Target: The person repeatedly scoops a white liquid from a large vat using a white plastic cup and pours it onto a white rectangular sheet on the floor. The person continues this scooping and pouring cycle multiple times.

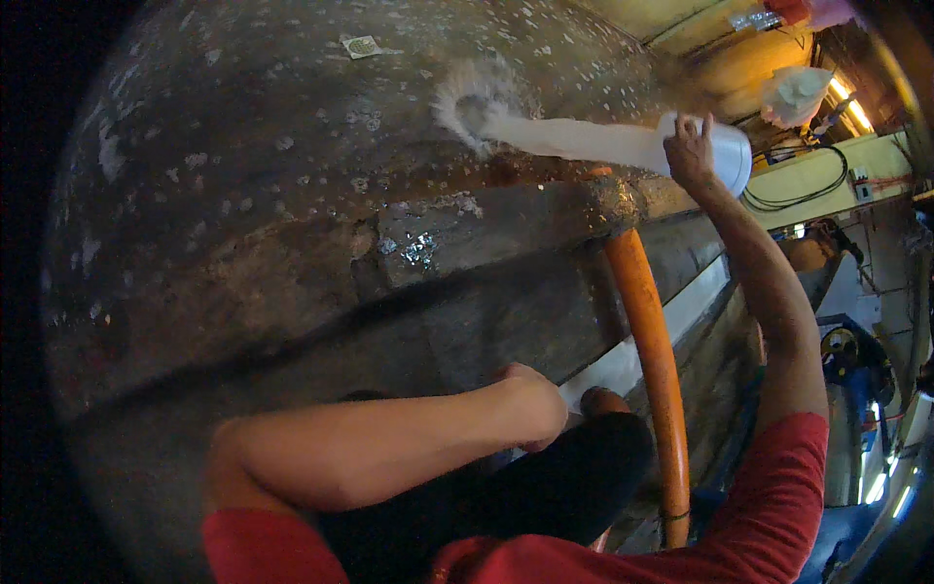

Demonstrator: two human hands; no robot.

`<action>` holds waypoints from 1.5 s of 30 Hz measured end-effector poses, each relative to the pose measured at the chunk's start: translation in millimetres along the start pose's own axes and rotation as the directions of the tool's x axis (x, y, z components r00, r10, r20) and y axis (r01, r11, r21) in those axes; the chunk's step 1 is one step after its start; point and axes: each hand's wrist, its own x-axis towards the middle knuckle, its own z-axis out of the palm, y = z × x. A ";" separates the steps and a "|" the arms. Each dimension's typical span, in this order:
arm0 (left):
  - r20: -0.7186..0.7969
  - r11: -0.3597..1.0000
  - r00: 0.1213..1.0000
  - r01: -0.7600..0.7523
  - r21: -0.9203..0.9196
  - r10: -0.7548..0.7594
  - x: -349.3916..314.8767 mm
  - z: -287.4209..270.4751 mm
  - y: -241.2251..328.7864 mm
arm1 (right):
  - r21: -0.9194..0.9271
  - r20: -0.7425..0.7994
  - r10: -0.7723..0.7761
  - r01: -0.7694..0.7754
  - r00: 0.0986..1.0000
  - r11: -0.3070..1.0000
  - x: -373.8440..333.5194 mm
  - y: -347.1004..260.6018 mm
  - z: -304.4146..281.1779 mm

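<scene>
My right arm is stretched out to the far right, and my right hand (pixel 689 154) grips the rim of a tilted white bucket (pixel 732 161). A thick stream of water (pixel 579 139) shoots leftward from its mouth. It strikes the dark wet surface (pixel 292 165) in a round splash (pixel 475 112). My left forearm crosses in front of my body. At its end my left hand (pixel 535 404) is curled closed near my knee, and whatever its fingers may hold is hidden.
A low concrete ledge (pixel 506 219) runs between me and the wet surface. An orange pipe (pixel 650 360) rises against it. A small pale square (pixel 362 47) lies beyond. Cables (pixel 803 195) and machinery (pixel 851 360) stand at right.
</scene>
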 end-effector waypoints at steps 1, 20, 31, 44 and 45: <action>-0.006 1.000 1.000 0.000 0.001 0.000 0.5 -3.0 -0.3 | -0.033 0.002 0.012 -0.012 1.000 0.999 10.0 5.0 -2.0; 0.047 0.994 0.994 0.104 -0.027 -0.102 -25.7 0.7 11.8 | 0.876 0.479 0.068 -0.481 0.875 0.022 -383.2 -106.8 56.9; 0.221 0.953 0.937 0.294 -0.079 -0.271 17.8 14.3 4.3 | 0.588 0.782 -0.396 -0.781 0.481 0.211 -543.0 -429.1 135.0; 0.150 0.913 0.920 0.382 -0.144 -0.361 46.2 27.7 -8.4 | 0.463 0.834 -0.429 -0.862 0.345 0.206 -503.8 -505.3 194.3; 0.172 0.903 0.907 0.408 -0.135 -0.384 46.7 28.0 -7.5 | 0.458 0.834 -0.447 -0.859 0.325 0.229 -502.2 -508.7 195.9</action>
